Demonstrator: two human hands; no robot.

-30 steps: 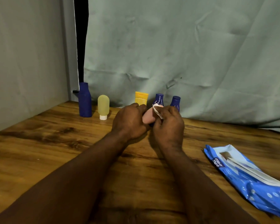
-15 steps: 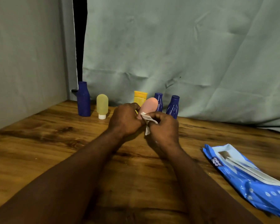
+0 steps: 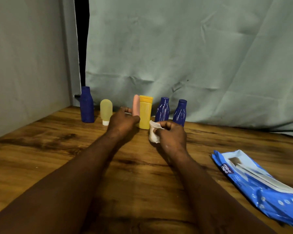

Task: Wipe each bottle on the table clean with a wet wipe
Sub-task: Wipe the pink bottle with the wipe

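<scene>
Curling the left hand (image 3: pixel 123 122) round the pink bottle (image 3: pixel 136 105), upright, just beside the yellow bottle (image 3: pixel 145 114) right of those fingers. Pinching the wet wipe (image 3: pixel 154 132) in the right hand (image 3: pixel 172 137). Looks like parking pink; next probably means grabbing yellow without toppling neighbours.

Three dark blue bottles (image 3: pixel 87 105) (image 3: pixel 162 110) (image 3: pixel 180 112), one left of the left grip (image 3: pixel 123 121), two behind the right grip (image 3: pixel 172 134), one pale yellow tube (image 3: pixel 106 109), one pink tube (image 3: pixel 136 105) in the left grip, one yellow bottle (image 3: pixel 145 114), one white wipe (image 3: pixel 154 132) in the right grip, one blue wipes pack (image 3: pixel 264 188) to its right
</scene>
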